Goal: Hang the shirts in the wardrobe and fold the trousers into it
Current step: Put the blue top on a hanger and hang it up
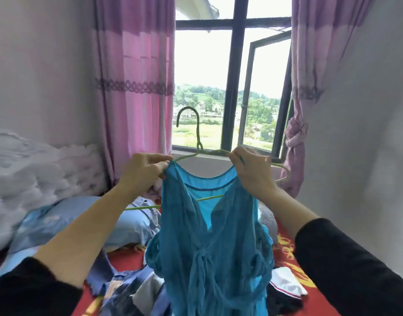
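Turquoise and gauzy, the shirt hangs in front of me above the bed, its neckline partly on the green wire hanger, whose hook points up before the window. My left hand pinches one shoulder of the shirt at the hanger's arm, and my right hand curls round the other shoulder and the wire together. Below lie other clothes on the red bedspread, beside a pale blue pillow.

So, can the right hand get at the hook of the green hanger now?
Probably yes: the hook stands bare above the right hand, nothing between them. But that hand pinches the blue shirt and must let go first.
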`<state>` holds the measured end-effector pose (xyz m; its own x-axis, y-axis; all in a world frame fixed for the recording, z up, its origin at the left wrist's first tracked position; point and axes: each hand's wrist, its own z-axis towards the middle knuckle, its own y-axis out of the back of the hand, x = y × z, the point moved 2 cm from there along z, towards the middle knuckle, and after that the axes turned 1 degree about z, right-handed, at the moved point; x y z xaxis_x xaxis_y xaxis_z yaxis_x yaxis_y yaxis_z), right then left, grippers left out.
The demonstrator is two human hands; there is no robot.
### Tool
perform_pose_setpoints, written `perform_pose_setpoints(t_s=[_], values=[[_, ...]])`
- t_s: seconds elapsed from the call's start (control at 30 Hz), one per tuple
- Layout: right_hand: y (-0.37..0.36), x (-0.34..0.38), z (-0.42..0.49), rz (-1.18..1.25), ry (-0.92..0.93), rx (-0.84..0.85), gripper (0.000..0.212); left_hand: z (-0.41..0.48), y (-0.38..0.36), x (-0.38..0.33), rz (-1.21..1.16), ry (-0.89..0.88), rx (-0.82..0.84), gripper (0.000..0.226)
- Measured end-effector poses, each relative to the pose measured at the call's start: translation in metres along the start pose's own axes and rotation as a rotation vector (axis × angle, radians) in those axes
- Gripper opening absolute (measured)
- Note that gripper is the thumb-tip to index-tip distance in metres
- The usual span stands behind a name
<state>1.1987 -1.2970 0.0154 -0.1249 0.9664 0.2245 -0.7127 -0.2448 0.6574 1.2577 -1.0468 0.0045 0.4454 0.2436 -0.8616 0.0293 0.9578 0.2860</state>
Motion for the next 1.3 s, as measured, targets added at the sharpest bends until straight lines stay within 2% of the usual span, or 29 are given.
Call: perform_pose_setpoints(t_s=[0.13,0.33,0.47,0.57,0.67,0.73,0.83,1.03,1.17,1.3], values=[[-0.021,0.030,-0.024,0.204,0.032,0.015,0.026,-0.054,0.030,0.017,0.097,-0.018,-0.045,0.026],[-0.032,0.094,-0.044,0.390,0.165,-0.001,0.028,-0.125,0.093,0.019,0.283,0.002,-0.152,0.027],[-0.025,0.166,-0.039,0.495,0.265,-0.047,0.027,-0.160,0.150,-0.003,0.477,-0.041,-0.384,0.019],[-0.019,0.225,-0.033,0.611,0.303,-0.066,0.025,-0.185,0.200,-0.021,0.675,-0.170,-0.592,0.019],[-0.017,0.292,-0.038,0.725,0.351,-0.025,0.023,-0.222,0.257,-0.035,0.818,-0.222,-0.728,0.020],[-0.024,0.334,-0.051,0.748,0.380,0.094,0.026,-0.253,0.293,-0.029,0.877,-0.173,-0.740,0.021],[-0.047,0.401,-0.086,0.719,0.480,0.261,0.028,-0.313,0.349,-0.004,0.941,-0.010,-0.708,0.021],[-0.053,0.541,-0.148,0.773,0.679,0.381,0.031,-0.410,0.466,0.007,0.987,0.137,-0.710,0.018],[-0.055,0.625,-0.183,0.630,0.819,0.513,0.044,-0.465,0.530,0.022,1.011,0.204,-0.670,0.018],[-0.060,0.698,-0.214,0.502,0.911,0.613,0.039,-0.505,0.586,0.029,0.987,0.265,-0.716,0.019]])
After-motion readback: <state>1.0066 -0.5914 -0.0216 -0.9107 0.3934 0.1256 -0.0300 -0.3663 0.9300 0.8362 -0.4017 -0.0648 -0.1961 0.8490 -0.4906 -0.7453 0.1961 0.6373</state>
